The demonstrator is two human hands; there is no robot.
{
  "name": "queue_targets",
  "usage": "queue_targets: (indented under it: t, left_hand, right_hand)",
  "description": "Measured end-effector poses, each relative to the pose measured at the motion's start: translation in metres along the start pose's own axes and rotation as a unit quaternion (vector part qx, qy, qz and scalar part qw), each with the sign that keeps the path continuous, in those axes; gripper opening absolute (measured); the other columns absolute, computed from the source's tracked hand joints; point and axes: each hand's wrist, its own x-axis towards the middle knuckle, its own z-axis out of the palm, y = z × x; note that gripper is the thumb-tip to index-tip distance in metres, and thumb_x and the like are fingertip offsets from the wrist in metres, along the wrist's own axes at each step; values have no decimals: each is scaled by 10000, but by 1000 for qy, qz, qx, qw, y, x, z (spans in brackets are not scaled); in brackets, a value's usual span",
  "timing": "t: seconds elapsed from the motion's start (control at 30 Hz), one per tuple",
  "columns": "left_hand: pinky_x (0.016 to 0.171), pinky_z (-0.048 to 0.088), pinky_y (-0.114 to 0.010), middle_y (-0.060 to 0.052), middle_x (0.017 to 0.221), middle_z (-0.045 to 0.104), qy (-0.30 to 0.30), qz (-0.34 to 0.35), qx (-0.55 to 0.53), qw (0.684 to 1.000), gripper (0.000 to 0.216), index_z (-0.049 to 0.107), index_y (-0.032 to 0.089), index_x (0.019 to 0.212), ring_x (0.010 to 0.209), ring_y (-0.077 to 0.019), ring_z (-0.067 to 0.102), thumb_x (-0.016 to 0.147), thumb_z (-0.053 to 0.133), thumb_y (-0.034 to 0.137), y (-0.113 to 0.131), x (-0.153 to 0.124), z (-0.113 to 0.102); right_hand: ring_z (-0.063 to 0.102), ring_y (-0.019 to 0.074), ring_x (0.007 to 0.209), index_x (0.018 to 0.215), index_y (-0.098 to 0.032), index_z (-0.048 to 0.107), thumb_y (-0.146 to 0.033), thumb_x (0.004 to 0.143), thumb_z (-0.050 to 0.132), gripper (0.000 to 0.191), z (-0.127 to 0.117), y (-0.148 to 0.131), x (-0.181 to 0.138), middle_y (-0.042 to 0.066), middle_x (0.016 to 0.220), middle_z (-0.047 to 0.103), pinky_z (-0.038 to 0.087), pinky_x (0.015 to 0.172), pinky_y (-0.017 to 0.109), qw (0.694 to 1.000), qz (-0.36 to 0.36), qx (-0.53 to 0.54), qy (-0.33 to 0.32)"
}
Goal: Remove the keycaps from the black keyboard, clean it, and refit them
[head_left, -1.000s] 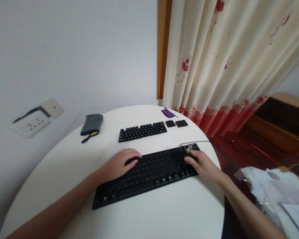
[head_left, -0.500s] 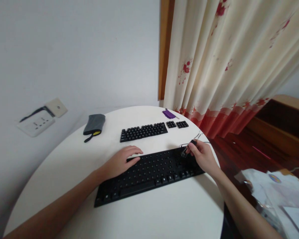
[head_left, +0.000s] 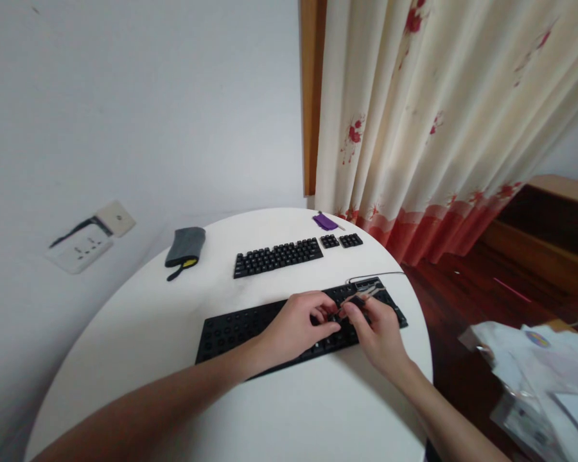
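Observation:
A black keyboard [head_left: 243, 330] lies across the white table in front of me, most of its keycaps off and bare switches showing. Above its right part, my right hand [head_left: 378, 330] is closed around a wire keycap puller [head_left: 355, 300] with a dark handle and thin metal loops. My left hand [head_left: 301, 324] is beside it, thumb and fingers curled together at the puller's left end. Whatever those left fingertips pinch is too small and hidden to make out. Behind the keyboard, removed black keycaps [head_left: 278, 258] stand in rows, with two smaller groups to their right.
A grey pouch [head_left: 187, 247] lies at the table's back left, and a purple brush-like item [head_left: 325, 222] at the back right. The keyboard's cable [head_left: 378, 274] runs off the right edge. Plastic bags and papers [head_left: 534, 366] are beyond the table at right.
My left hand has moved right, from the keyboard's back edge to the puller. The right hand has turned the puller and come slightly left and down. The keyboard has shifted and turned slightly.

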Motion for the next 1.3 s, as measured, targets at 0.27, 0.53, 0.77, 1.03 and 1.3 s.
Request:
queue_targets:
  t: [0.27,0.53,0.77,1.03,1.3]
  left_hand:
    - [938,519,-326,-30,1041,702,23,201,212,956,145,652,192,1067,992,-173,631,927,619,176,-14,4,13]
    - [906,496,-324,-60,1144,619,-28,249,390,886,207,625,182,1151,1018,-179,586,991,494,170,0,2,15]
    - [958,416,-394,-31,1114,643,127,215,308,918,100,737,257,949,1073,-218,522,873,708,316,-1,57,-1]
    - [918,353,-406,-28,1213,546,157,52,405,899,106,782,288,877,1141,-252,420,812,767,371,-60,168,-7]
    - [934,355,-423,-48,1261,523,136,-19,415,899,176,776,283,903,1171,-287,399,777,777,406,-80,187,-9]
  right_hand:
    - [674,223,686,931,-206,572,-539,926,554,333,11,19,-5,76,840,711,554,559,329,956,192,219,39]
    - [620,176,636,844,-192,594,-506,917,590,323,5,20,-5,40,759,668,539,556,287,971,143,183,65]
    - [599,158,574,815,-197,575,-531,936,546,357,0,23,1,27,675,670,506,534,270,958,160,201,130]
    - [638,173,633,807,-197,584,-513,951,531,351,1,26,1,56,714,721,487,582,278,965,128,178,144]
    - [632,177,645,809,-202,574,-495,965,515,337,0,23,0,48,712,719,476,610,289,969,122,162,143]
